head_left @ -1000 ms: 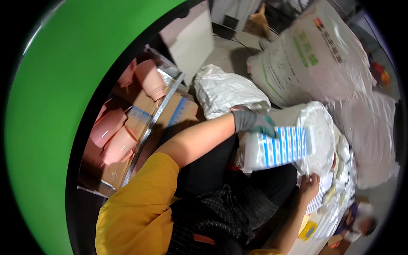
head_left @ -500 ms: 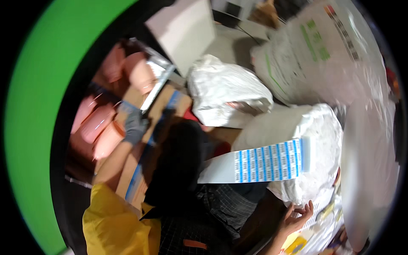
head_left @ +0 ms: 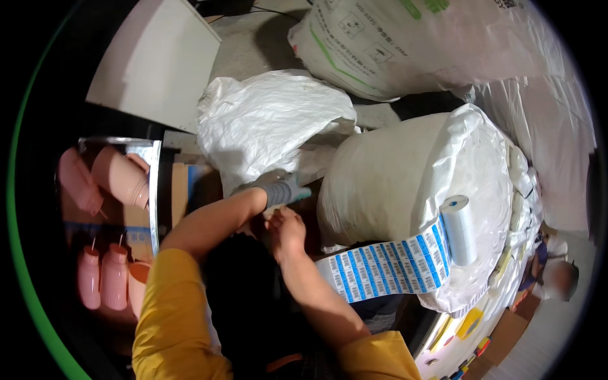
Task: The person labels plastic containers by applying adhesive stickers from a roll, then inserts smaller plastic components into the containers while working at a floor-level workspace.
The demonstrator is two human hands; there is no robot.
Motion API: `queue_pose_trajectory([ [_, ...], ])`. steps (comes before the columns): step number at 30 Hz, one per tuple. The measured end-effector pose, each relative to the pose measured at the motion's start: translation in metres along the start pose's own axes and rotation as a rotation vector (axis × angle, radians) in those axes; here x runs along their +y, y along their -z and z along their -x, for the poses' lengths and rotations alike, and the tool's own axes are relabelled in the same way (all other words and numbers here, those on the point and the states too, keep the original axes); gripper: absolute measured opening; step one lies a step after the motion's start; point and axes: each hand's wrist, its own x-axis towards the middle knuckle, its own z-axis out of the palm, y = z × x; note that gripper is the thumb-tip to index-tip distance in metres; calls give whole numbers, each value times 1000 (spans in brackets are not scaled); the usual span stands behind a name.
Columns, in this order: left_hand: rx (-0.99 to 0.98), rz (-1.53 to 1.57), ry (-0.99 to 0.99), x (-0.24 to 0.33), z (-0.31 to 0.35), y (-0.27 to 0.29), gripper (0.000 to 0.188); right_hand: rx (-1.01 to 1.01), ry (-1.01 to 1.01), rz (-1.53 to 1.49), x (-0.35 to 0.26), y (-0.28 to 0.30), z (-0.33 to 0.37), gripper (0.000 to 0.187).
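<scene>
White sack (head_left: pixel 272 120) crowds the left hand (head_left: pixel 286 190) and right hand (head_left: pixel 289 230) at its lower edge, fingers' grip unclear.

You are wearing this fisheye camera on your head, and it is looking steeply down over your left hand (head_left: pixel 289 189) and right hand (head_left: pixel 287 227) from close above. Its wide view is reaching the large printed sack (head_left: pixel 386 54) ahead.

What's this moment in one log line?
left hand: gloved, by crumpled white bag | right hand: bare, adjacent | holding: unclear | label strip: partly unrolled
</scene>
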Motion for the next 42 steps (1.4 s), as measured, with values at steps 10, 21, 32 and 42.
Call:
queue_pose_trajectory([
  [10,822,877,183,-172,-40,101,33,303,-92,216,-13,13,-236,74],
  [21,1043,1513,-502,-259,46,172,27,-244,1082,618,61,-51,-68,10],
  [32,465,68,-75,-96,-202,134,38,92,699,883,100,110,-120,23],
  [42,869,-157,-227,-111,40,26,44,42,538,604,122,97,-119,32],
])
